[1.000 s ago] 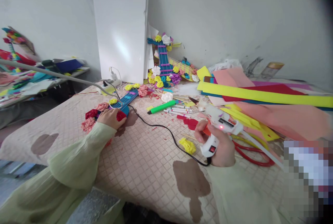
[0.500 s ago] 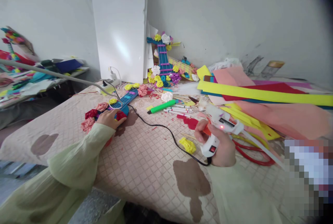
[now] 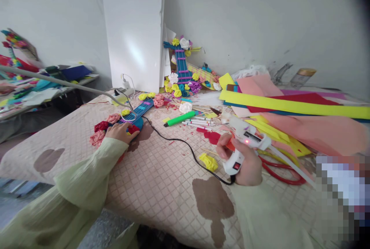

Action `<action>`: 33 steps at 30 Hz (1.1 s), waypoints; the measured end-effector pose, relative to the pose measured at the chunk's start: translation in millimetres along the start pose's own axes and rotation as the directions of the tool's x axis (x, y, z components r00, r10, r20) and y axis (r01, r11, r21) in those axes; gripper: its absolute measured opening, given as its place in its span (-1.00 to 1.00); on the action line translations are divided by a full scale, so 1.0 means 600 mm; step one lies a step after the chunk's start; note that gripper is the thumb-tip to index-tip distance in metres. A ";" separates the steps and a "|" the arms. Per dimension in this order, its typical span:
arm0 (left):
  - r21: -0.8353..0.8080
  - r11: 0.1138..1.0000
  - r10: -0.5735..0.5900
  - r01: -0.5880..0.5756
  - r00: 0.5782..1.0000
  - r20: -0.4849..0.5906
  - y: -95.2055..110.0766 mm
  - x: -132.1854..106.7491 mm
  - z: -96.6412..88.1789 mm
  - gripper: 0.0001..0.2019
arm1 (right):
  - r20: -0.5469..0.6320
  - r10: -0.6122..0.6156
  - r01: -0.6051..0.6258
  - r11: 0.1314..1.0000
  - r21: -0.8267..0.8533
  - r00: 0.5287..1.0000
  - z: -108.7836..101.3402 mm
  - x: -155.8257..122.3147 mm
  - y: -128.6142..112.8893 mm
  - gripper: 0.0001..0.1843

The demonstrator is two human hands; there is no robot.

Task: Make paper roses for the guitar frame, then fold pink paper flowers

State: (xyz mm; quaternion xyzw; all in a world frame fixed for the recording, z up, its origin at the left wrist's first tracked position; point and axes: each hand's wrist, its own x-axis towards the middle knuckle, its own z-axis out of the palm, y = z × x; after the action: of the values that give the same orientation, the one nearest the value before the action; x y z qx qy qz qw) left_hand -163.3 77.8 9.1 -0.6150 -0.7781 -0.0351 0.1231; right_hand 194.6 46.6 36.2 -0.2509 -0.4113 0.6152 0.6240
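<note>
My left hand (image 3: 119,132) is on the body of a small blue paper guitar (image 3: 144,106). Its fingers close around a red paper flower (image 3: 133,129), which rests against the guitar; the palm hides part of both. Pink and dark red flowers (image 3: 101,127) cluster along the guitar's left end. In my right hand (image 3: 248,164) is a white hot glue gun (image 3: 248,135), nozzle pointing left and away, its red light lit. A glue stick (image 3: 291,164) pokes out of its back. Below the gun lies a yellow paper flower (image 3: 208,162).
A black cord (image 3: 185,143) runs across the table from the gun toward a power strip (image 3: 123,95). Behind are a green marker (image 3: 179,119), several white pens, red-handled scissors (image 3: 285,175) and coloured sheets (image 3: 289,102). Another decorated guitar (image 3: 182,64) leans on the wall.
My left hand has settled slightly, and less of the red flower shows beside its fingers. The right hand and glue gun have barely moved.
</note>
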 end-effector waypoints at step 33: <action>-0.225 0.960 -0.120 0.167 0.971 0.208 -0.043 0.057 -0.001 -0.67 | 0.005 -0.002 0.002 1.000 -0.026 1.000 -0.004 0.003 0.001 -0.82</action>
State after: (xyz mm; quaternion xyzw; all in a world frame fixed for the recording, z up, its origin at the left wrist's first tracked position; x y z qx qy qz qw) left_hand -195.7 103.9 20.3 -0.5676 -0.8189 -0.0787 -0.0310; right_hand 196.2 48.9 34.4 -0.2573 -0.4211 0.6098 0.6202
